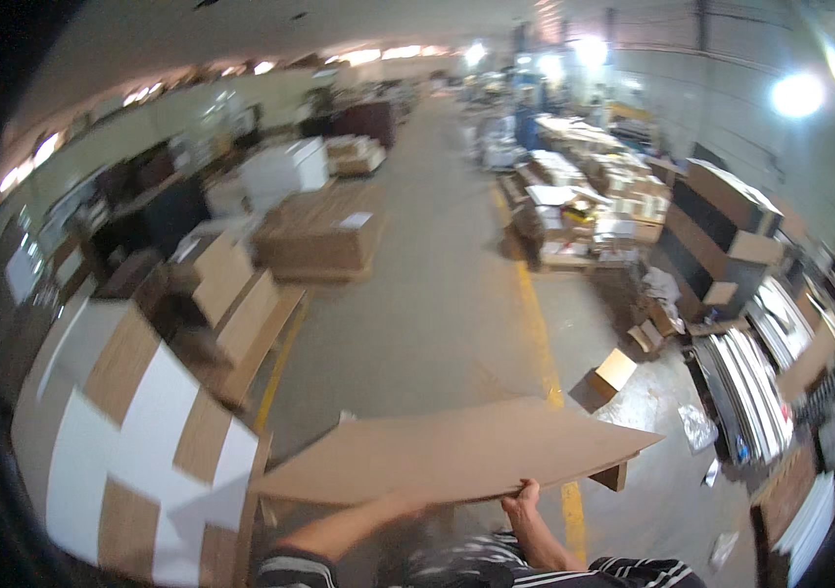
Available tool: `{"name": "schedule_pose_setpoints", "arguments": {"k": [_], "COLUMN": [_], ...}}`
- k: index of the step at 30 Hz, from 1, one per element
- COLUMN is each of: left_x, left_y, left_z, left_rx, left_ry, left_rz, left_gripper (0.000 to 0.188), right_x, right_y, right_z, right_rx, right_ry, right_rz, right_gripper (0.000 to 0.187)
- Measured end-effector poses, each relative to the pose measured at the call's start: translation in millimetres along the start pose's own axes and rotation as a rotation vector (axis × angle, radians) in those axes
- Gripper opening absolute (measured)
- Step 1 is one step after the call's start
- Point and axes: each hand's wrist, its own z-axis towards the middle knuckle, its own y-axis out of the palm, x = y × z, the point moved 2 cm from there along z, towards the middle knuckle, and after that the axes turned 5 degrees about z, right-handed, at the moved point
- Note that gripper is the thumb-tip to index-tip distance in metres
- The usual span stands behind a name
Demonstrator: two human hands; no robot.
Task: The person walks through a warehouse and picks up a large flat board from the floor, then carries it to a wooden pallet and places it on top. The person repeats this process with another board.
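A large flat brown board lies across the space in front of me, its far side pointing up the aisle. At its near edge my right hand is closed, with the thumb on top and the fingers underneath. My left hand meets the same edge further left, tucked under it; its fingers are hidden and the wrist is blurred. Below the board's right corner a wooden block shows, perhaps part of a pallet. Whatever else is beneath the board is hidden.
A stack with white and wood-brown patches stands close on my left, with cartons behind it. On the right are a small box, upright white panels and a tall striped stack. Yellow lines border the grey aisle.
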Motion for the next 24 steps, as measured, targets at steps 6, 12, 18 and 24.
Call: {"name": "schedule_pose_setpoints", "arguments": {"k": [6,12,18,24], "left_x": [95,167,211,256], "left_y": [6,33,72,103], "left_z": [5,-2,-40,-73], "left_rx": [0.352,0.166,0.356,0.401], "left_ry": [-0.112,-0.220,-0.368,-0.424], "left_rz": [0.053,0.198,0.184,0.289], "left_gripper": [0.009,0.015,0.017,0.015], "right_x": [-61,-105,-115,-125], "right_y": [-28,-43,-58,-105], "right_z": [15,-35,-104,-142], "right_rx": [-0.134,-0.202,-0.190,-0.114], "right_ry": [0.168,0.378,0.464,0.566], "right_rz": [-0.247,-0.077,-0.172,-0.162], "right_gripper": [0.026,0.048,0.061,0.062]}}
